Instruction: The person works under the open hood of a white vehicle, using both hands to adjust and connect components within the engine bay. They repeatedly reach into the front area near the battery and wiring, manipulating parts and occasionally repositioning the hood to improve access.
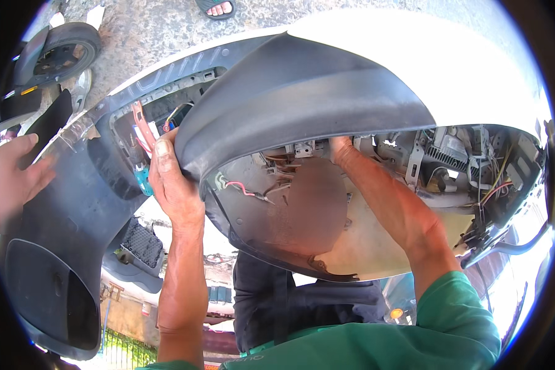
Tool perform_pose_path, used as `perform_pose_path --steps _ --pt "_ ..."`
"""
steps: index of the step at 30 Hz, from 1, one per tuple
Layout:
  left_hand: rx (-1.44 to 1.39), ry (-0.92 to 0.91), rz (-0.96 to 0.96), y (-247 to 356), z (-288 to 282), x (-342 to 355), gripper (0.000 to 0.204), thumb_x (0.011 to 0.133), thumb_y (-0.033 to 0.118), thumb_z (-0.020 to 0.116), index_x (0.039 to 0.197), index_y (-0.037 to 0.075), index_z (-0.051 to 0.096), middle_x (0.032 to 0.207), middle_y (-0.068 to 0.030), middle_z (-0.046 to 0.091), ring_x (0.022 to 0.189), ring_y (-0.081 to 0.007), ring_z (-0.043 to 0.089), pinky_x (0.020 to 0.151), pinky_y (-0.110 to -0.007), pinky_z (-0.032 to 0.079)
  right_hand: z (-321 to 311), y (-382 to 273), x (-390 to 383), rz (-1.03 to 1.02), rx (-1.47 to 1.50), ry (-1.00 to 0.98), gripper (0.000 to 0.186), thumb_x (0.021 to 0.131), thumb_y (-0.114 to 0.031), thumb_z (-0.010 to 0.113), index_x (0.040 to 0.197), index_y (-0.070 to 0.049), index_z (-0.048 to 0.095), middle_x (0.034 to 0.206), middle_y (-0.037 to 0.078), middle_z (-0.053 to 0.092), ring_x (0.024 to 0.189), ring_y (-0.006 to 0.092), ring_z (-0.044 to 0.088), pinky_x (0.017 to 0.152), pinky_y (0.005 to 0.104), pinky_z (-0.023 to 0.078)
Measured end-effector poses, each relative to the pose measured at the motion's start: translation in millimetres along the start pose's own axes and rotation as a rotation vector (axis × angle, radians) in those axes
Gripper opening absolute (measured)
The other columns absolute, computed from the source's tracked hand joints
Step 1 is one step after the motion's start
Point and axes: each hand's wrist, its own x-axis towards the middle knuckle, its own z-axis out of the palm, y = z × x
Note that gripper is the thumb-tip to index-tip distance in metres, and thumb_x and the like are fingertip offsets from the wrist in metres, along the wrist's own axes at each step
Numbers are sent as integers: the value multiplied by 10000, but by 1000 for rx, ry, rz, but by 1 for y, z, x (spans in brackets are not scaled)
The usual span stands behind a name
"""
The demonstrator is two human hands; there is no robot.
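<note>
A dark grey curved plastic panel [314,92] arches across the middle, over an opened compartment with wires and metal brackets. My left hand [169,179] grips the panel's left end, thumb on top and fingers wrapped behind its edge. My right hand [341,147] reaches up under the panel's lower edge from the right; its fingers are hidden there. Beneath it lies a dusty curved tray [271,216], with a pink-red wire [240,188] on it. Beside my left hand, a teal-ended tool [143,179] and a salmon-coloured strip [143,123] sit in a recess.
Another person's hand [18,176], blurred, is at the left over a dark panel [55,209]. A finned metal box [447,148] and cables fill the right side. A white body panel [425,55] curves behind. At the upper left stand a wheel [61,55] and a shoe [81,89].
</note>
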Motion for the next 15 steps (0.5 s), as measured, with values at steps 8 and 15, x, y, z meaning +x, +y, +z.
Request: perform_pose_path --steps 8,15 --pt "381 -112 1 -24 -23 -5 504 991 93 581 1461 -25 443 1383 -236 568 1242 -356 574 1070 -441 432 -18 6 17 35 101 -137 681 996 -574 416 1476 -94 458 1555 73 429 1420 225 369 1179 408 278" --pt "145 -9 -18 -13 -9 -2 460 1065 315 408 1267 -62 580 1155 -159 633 1047 -245 593 961 -371 455 7 -4 22 -437 -180 10 637 1062 -434 336 1494 28 413 1516 170 465 1406 277 408 1184 353 258"
